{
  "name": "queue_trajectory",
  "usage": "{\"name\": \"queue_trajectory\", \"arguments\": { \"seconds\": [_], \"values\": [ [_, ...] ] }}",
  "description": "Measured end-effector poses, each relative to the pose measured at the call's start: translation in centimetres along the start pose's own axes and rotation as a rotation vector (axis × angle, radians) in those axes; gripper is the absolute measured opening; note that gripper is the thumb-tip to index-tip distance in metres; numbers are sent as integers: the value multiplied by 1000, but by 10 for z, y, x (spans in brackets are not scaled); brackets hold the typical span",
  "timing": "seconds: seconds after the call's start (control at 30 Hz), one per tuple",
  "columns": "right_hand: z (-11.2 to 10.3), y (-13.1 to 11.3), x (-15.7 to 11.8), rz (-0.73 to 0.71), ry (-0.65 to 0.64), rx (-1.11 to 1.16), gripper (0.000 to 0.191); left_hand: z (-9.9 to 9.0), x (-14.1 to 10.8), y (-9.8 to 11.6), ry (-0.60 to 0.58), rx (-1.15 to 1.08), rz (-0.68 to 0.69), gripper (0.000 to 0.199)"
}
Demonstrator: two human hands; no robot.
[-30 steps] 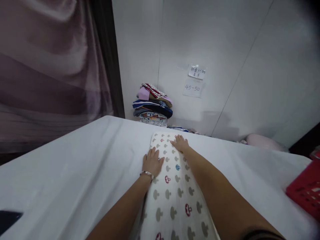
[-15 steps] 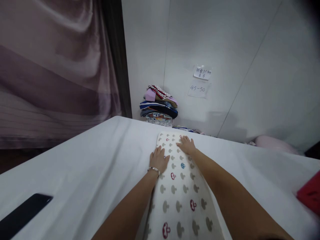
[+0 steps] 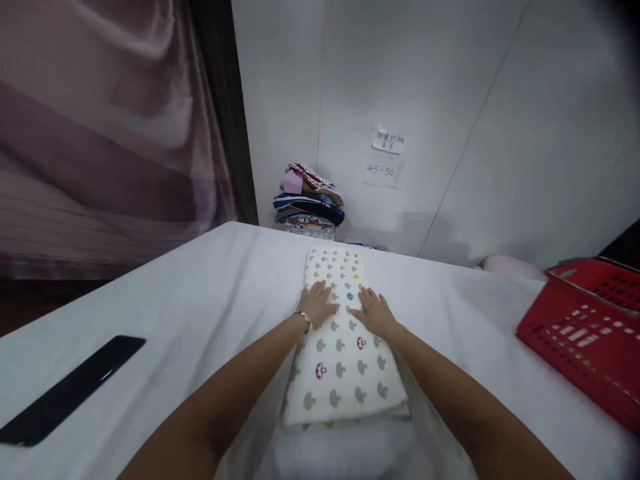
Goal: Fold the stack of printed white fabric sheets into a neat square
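Note:
A folded white cloth with a mushroom print lies lengthwise on the white-covered table. My left hand rests flat on its left side, fingers spread, with a bracelet on the wrist. My right hand lies flat on the cloth's right side, level with the left. Both palms press the middle of the cloth; neither grips anything.
A red plastic basket stands at the table's right edge. A flat black object lies at the near left. A stack of folded clothes sits against the wall behind the table, below two paper notes. A curtain hangs on the left.
Both hands have slid back toward me along the cloth, from its far end to its middle. The view has pulled back, showing the cloth's near edge, the basket and more of the black object.

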State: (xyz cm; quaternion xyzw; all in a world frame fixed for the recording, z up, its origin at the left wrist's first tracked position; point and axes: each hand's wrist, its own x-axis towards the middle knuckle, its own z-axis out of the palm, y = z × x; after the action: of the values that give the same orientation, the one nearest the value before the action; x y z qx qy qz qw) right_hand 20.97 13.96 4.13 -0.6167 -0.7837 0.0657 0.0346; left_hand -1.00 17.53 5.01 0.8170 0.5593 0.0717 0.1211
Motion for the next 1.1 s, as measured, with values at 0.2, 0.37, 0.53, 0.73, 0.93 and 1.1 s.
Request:
{"name": "queue_trajectory", "arguments": {
  "seconds": [0.2, 0.37, 0.53, 0.73, 0.93, 1.1],
  "values": [
    [-12, -11, -12, 14, -33, 19, 71, -2, -58, 14, -27, -36, 33, 59],
    [-11, -20, -64, -134, -33, 71, 69, 0, -109, 14, -31, -65, 198, 56],
    [-10, -17, -112, -160, -38, 223, 60, 8, -157, 9, 85, -117, 268, 48],
    [-8, 9, -174, -363, 65, 309, 47, 7, -214, -11, 208, -90, 378, 38],
    [0, 29, -207, -577, 101, 217, 57, 9, -240, -24, 240, -1, 526, 49],
    [-4, 24, -203, -611, 116, 148, 60, 4, -225, -16, 164, 59, 589, 56]
  ]
}}
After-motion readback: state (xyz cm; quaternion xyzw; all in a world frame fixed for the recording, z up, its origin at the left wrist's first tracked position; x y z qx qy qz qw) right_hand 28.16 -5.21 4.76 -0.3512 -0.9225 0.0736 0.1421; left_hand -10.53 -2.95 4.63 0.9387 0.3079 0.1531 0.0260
